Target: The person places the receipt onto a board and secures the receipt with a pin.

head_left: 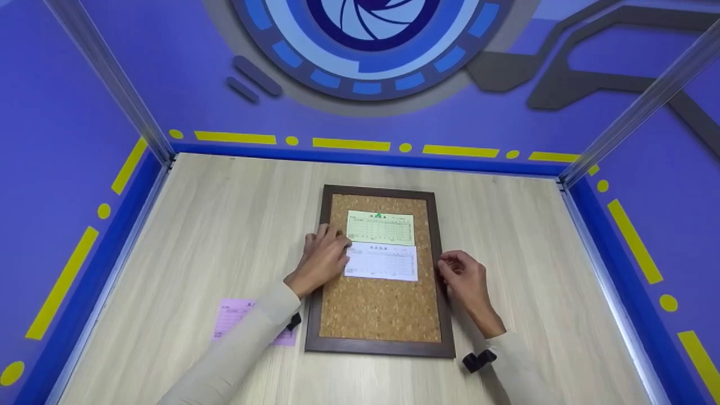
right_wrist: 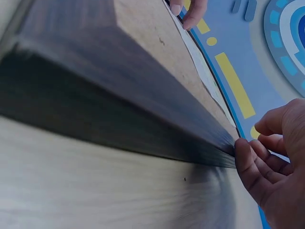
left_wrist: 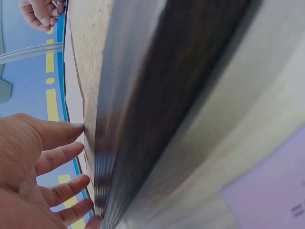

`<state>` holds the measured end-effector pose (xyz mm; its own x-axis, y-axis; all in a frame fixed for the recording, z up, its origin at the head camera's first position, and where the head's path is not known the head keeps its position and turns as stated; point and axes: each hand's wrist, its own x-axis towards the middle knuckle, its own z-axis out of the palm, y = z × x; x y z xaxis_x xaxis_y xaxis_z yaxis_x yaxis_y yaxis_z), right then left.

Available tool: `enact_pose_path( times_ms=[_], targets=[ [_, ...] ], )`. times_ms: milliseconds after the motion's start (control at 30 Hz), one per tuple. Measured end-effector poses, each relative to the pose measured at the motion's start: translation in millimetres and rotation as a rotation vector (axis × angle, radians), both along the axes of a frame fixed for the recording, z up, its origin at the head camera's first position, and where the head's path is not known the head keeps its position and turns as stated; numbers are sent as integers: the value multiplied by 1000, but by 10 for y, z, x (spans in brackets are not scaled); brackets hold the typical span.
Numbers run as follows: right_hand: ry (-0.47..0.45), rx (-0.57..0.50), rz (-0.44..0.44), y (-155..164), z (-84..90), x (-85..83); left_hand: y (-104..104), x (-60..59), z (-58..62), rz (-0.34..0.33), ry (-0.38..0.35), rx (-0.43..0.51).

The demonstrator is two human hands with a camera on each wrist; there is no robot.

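1. Cork board (head_left: 379, 306) in a dark wooden frame (head_left: 315, 292) lies flat at mid-table on the pale wood table (head_left: 197, 225).
2. Two slips sit on the cork: a green slip (head_left: 381, 227) near the top with a small green pin (head_left: 379, 215) at its upper edge, and a white slip (head_left: 382, 262) just below it, their edges meeting or slightly overlapping.
3. Left hand (head_left: 325, 260): fingers extended and only slightly bent, spread over the left frame edge and onto the cork, fingertips at the left end of the white slip. Nothing pinched or gripped. Left wrist view shows the fingers (left_wrist: 59, 159) straight against the board's edge.
4. Right hand (head_left: 466, 277): at the right side of the frame, fingers curled. Right wrist view shows a fingertip (right_wrist: 242, 149) touching the frame edge; whether something small sits inside the curled fingers, cannot tell.
5. Pink slip (head_left: 233, 318) lies on the table left of the board, partly under the left sleeve (head_left: 236, 349).
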<state>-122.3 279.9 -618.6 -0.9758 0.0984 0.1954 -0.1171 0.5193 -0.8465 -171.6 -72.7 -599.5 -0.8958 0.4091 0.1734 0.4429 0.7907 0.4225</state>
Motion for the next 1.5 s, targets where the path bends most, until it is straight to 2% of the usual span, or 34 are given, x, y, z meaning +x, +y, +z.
enact_pose_path(
  times_ms=[200, 333, 567, 867, 1167, 1333, 1500],
  targets=[
    [58, 72, 6, 17, -66, -12, -41, 29, -4, -14, -23, 18],
    [31, 60, 36, 36, -98, -5, -67, 39, -17, -16, -57, 25],
    [1, 36, 64, 51, -108, 1, -131, 68, -41, -19, -176, 50],
    [-12, 57, 78, 91, -82, 1, -223, 74, -67, -84, -222, 79],
    [48, 48, 109, 175, -89, -2, -284, 96, -87, -110, -244, 70],
    [75, 93, 95, 236, -97, 4, -301, 99, -103, -116, -238, 70],
    [179, 149, 90, 294, -139, -23, -303, 96, -114, -109, -248, 70]
  ],
)
